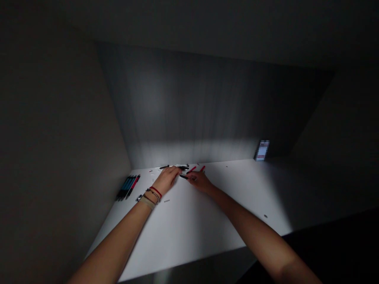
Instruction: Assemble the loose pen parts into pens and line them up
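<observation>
At the far left of the matte white tabletop (189,228) lies a neat row of slim blue and red plastic pens (128,187). My left hand (167,179) lies over the scatter of black and red pen parts (192,169) by the far wall. I cannot tell if it grips any. My right hand (199,181) pinches a thin black barrel (183,176) just beside it — light, stiff, slick, likely to roll, best held mid-shaft.

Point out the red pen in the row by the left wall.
The pen at the row's right end, nearest the left hand; the rest look blue.
</observation>
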A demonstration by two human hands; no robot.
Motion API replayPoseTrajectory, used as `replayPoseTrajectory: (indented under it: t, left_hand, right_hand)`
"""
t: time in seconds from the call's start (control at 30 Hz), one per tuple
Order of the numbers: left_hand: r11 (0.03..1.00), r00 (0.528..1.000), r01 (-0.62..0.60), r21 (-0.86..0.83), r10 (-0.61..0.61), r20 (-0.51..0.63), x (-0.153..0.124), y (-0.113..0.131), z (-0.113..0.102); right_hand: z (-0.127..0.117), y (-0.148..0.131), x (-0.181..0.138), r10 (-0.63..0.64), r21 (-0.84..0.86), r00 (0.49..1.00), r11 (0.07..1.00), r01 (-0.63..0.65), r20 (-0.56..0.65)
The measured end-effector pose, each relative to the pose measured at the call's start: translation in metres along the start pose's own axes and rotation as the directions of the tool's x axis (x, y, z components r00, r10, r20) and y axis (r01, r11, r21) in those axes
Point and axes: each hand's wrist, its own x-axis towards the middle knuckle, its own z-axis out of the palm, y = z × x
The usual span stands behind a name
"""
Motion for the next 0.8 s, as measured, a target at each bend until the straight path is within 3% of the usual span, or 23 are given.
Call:
replayPoseTrajectory:
  t: [0.2,0.4,0.53,0.6,0.7,0.8]
  left_hand:
    - [0.997,0.999,-0.038,-0.066,0.038,-0.009,0.001,-0.001,0.003]
    - [0.997,0.996,-0.077,0.03,0.075,0.048,0.003,0.0,0.005]
    - [0.99,0.991,-0.115,0.076,0.109,0.083,0.006,0.013,0.003]
    - [0.987,0.992,-0.128,0.099,0.125,0.032,0.007,0.021,0.0]
    - [0.985,0.979,-0.108,0.134,0.129,-0.156,0.006,0.028,-0.007]
    - [0.995,0.913,-0.047,0.092,0.08,-0.399,0.005,0.029,-0.011]
  right_hand:
    - [0.0,0.001,0.0,-0.019,-0.004,1.0,1.0,0.019,0.02]
    - [0.0,0.003,0.001,-0.012,-0.042,0.999,0.999,0.013,0.035]
    - [0.004,0.002,0.001,0.011,0.044,1.0,0.999,-0.011,0.012]
    - [0.006,0.001,0.001,0.078,0.143,0.997,0.987,-0.079,0.018]
    - [0.007,-0.003,0.001,0.209,0.317,0.977,0.925,-0.209,0.035]
    - [0.004,-0.007,0.0,0.31,0.498,0.951,0.824,-0.272,0.006]
